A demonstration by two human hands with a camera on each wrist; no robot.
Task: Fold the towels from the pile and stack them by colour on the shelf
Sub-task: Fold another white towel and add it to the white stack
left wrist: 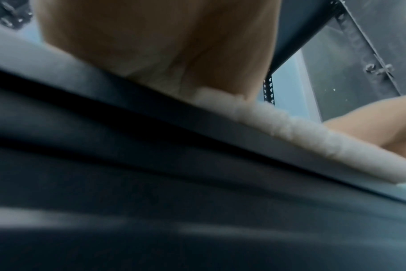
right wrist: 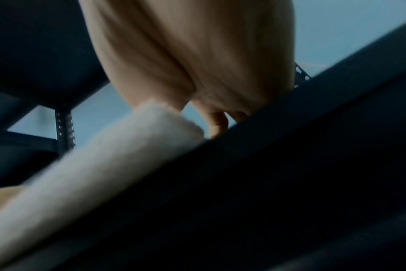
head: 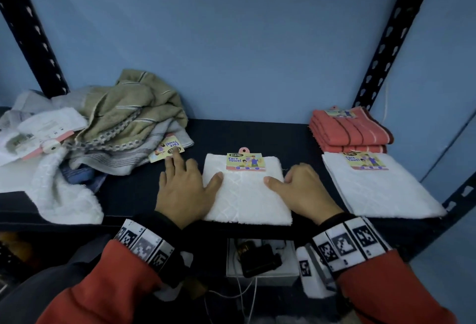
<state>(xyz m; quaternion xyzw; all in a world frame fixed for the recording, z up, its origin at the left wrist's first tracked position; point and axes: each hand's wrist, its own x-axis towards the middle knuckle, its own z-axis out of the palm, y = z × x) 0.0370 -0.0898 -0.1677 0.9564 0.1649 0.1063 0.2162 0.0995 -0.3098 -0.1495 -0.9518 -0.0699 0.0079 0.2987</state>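
Head view: folded white terry towel (head: 247, 192) at shelf (head: 144, 184) front centre, long axis running 12 to 6. Left hand (head: 184, 187) flat at its 9 o'clock edge, right hand (head: 304, 189) loosely curled at 3; thumbs on top, neither gripping. White stack (head: 381, 189) at 3 o'clock, nearer right hand.

Left wrist: palm (left wrist: 151, 45) on towel edge (left wrist: 313, 135).

Right wrist: fingers (right wrist: 218, 124) beside towel (right wrist: 104, 165).

Two hands (head: 184, 187) — two folded white towels (head: 247, 192) — three labels (head: 245, 162).

dark shelf (head: 296, 133), towel pile (head: 108, 128), folded towels (head: 247, 192)
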